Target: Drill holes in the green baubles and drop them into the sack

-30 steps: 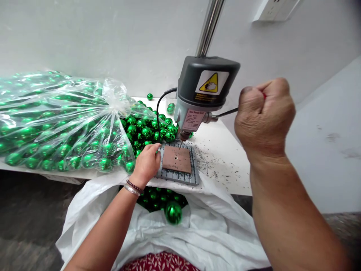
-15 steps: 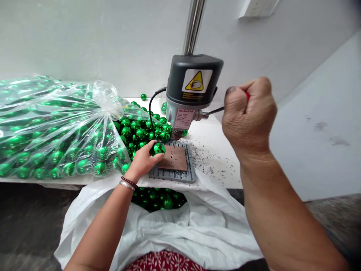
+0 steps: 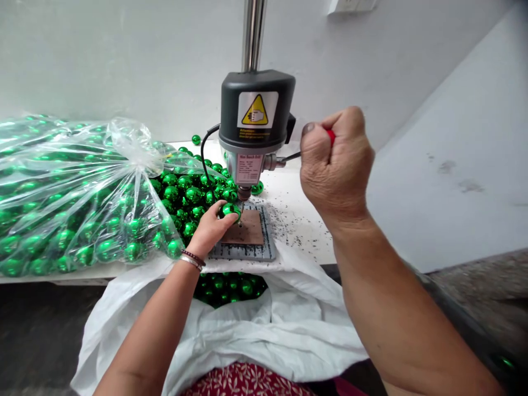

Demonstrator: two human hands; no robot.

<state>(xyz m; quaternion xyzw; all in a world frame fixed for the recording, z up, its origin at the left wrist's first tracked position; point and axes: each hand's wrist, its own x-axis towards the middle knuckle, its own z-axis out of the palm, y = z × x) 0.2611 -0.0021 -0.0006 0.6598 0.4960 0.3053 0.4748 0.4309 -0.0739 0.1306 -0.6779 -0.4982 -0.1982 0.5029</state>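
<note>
Between the fingers and thumb of my left hand (image 3: 209, 226) is a shiny green ball (image 3: 230, 210), held just left of the drill bit (image 3: 242, 212). Whether the bit touches the ball I cannot tell. My right hand (image 3: 336, 165) is wrapped round the red-tipped feed lever (image 3: 331, 137) on the side of the small bench drill (image 3: 256, 118). Under the bit lies a brown board (image 3: 249, 230) with a small hole, on the grey drill base (image 3: 269, 250). Dark shavings are scattered over the base and the table beside it.
A big clear plastic bag (image 3: 82, 192) of green balls fills the table's left side, with loose balls (image 3: 193, 194) spilling from its mouth. White cloth (image 3: 284, 324) hangs at the front edge, holding more green balls (image 3: 231, 287). A black cable (image 3: 203, 148) runs behind the drill.
The view has shifted, so the drill sits further left. My left hand has brought the green ball closer to the drill bit. My right hand keeps its grip on the lever.
</note>
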